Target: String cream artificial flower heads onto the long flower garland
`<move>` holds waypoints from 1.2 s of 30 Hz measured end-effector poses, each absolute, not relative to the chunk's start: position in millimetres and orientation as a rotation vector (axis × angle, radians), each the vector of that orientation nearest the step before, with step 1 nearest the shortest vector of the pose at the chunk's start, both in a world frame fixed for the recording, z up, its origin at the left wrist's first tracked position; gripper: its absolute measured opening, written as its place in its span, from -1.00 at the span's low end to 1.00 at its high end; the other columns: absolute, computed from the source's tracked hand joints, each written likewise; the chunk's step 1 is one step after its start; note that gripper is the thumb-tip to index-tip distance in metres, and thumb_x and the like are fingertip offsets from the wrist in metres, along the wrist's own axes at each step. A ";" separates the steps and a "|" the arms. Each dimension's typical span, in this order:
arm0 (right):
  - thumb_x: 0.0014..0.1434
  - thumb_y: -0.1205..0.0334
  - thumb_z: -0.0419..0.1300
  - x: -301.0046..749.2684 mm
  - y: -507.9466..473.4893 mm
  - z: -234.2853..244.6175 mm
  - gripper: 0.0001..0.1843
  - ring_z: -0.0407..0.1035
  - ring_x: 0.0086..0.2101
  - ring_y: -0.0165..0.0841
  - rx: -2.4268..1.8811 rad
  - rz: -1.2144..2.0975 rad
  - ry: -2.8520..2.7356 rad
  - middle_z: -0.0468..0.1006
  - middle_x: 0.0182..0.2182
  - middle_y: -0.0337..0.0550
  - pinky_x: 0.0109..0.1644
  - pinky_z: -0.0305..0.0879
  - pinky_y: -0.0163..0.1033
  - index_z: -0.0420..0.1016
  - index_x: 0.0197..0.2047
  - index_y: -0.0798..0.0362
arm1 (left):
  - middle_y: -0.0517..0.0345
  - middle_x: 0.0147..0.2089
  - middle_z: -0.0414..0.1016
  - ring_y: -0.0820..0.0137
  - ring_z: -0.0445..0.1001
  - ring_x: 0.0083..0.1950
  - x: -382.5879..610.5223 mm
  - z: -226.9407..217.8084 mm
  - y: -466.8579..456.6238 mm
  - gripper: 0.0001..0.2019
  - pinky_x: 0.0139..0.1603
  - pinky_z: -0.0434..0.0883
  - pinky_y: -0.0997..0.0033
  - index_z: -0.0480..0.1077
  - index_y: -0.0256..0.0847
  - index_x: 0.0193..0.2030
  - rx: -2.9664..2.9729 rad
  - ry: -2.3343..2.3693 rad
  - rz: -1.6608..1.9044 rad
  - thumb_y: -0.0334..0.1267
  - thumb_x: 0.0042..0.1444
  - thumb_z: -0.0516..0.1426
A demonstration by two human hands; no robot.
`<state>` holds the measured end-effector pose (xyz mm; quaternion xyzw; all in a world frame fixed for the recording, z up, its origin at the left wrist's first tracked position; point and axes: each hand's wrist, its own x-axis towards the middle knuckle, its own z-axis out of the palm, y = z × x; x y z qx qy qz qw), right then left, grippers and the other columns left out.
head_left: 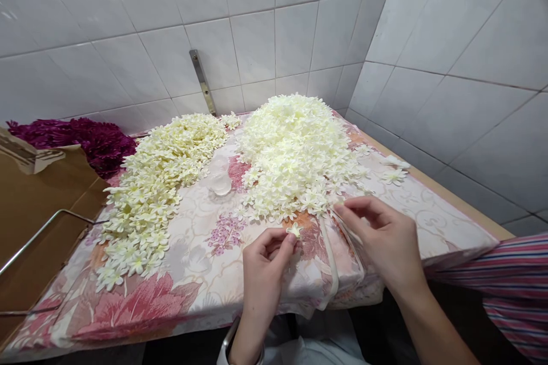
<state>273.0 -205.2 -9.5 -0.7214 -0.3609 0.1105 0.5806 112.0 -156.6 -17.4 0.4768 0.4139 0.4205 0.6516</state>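
Between its thumb and forefinger, my left hand (266, 268) pinches a small white artificial flower (294, 230) above the table's front part. My right hand (387, 236) is closed in a pinch at the near right edge of a large heap of loose white flowers (299, 154). Its fingertips touch the heap's edge; whatever is between them is too small to make out. A pale cord (329, 259) runs down over the front of the table between my hands.
A longer heap of creamy flowers (162, 177) lies left, with purple flowers (85, 140) behind a cardboard box (55, 199). A clear plastic piece (219, 183) sits between the heaps on the floral tablecloth (188, 239). Striped cloth (514, 285) hangs at right. Tiled walls stand behind.
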 end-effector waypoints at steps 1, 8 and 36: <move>-0.02 0.07 0.25 280.2 -205.4 -9.4 -0.79 0.39 -0.41 -0.31 -1.711 0.203 -0.819 0.53 -0.46 -0.17 -0.33 0.30 -0.25 0.48 -0.44 0.04 | 0.18 -0.48 0.55 0.44 0.53 -0.40 111.8 -18.0 -156.4 -0.85 -0.33 0.49 0.56 0.49 -0.26 -0.47 1.088 0.944 0.953 -0.21 -0.09 0.27; 0.01 0.13 0.21 312.3 -206.1 -5.0 -0.87 0.35 -0.47 -0.37 -1.714 0.217 -0.735 0.46 -0.52 -0.23 -0.45 0.25 -0.31 0.42 -0.42 0.01 | 0.17 -0.49 0.54 0.41 0.55 -0.40 110.5 -18.9 -155.5 -0.84 -0.32 0.49 0.54 0.49 -0.27 -0.45 1.107 0.955 0.954 -0.20 -0.09 0.27; -0.32 0.04 0.46 316.8 -195.8 0.5 -0.60 0.20 -0.75 -0.57 -1.252 0.835 -0.471 0.38 -0.76 -0.32 -0.74 0.14 -0.48 0.35 -0.66 0.09 | 0.17 -0.51 0.54 0.39 0.53 -0.41 117.2 -2.2 -162.6 -0.86 -0.33 0.49 0.51 0.49 -0.28 -0.48 1.067 1.061 0.999 -0.24 -0.16 0.28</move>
